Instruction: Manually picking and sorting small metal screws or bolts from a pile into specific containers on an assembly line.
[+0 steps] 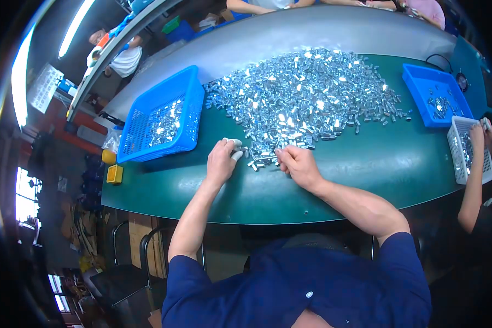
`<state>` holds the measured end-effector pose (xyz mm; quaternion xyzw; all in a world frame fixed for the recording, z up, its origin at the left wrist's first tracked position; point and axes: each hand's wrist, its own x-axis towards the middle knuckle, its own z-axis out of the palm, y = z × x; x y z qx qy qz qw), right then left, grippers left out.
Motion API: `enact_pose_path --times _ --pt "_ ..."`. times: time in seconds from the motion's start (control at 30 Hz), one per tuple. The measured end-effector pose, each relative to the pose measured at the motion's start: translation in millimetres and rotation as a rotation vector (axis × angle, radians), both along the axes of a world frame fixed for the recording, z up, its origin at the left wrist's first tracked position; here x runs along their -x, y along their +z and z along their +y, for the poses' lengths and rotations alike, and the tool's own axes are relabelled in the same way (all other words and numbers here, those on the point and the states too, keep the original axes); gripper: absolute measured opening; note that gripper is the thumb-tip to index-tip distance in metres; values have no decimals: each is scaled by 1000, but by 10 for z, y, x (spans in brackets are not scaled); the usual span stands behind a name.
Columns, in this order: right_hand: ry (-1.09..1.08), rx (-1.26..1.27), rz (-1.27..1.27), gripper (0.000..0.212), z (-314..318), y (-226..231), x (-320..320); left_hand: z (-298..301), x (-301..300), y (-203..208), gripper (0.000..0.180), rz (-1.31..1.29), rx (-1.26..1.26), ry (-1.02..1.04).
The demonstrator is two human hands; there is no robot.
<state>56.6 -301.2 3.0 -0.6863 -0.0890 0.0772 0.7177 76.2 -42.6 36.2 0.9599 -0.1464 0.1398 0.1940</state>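
Observation:
A wide pile of small shiny metal pieces (311, 93) is heaped on the green table top (202, 188). My left hand (221, 161) is at the near left edge of the pile, with white covers on its thumb and a fingertip. The thumb and that finger are apart, and I see nothing held between them. My right hand (299, 167) rests at the pile's near edge, its fingers curled closed beside the loose pieces. What its fingertips hold, if anything, is too small to make out. Several metal pieces lie between my two hands.
A blue perforated basket (194, 109) with metal pieces stands at the left, near a small yellow box (114, 174). At the right are a blue tray (415, 82) and a white basket (461, 174), where another person's hands (480, 134) reach in. Other people sit across the table.

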Motion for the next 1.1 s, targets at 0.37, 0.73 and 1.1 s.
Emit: enact_pose_path --times 0.37,0.73,1.1 --pt "13 27 -116 26 32 28 7 -98 179 42 20 420 1089 151" --pt "-90 -47 -156 25 3 36 -6 -480 499 -91 24 581 1544 76" --pt "-185 39 -203 21 -71 -12 -53 -623 440 -321 32 436 1541 81"
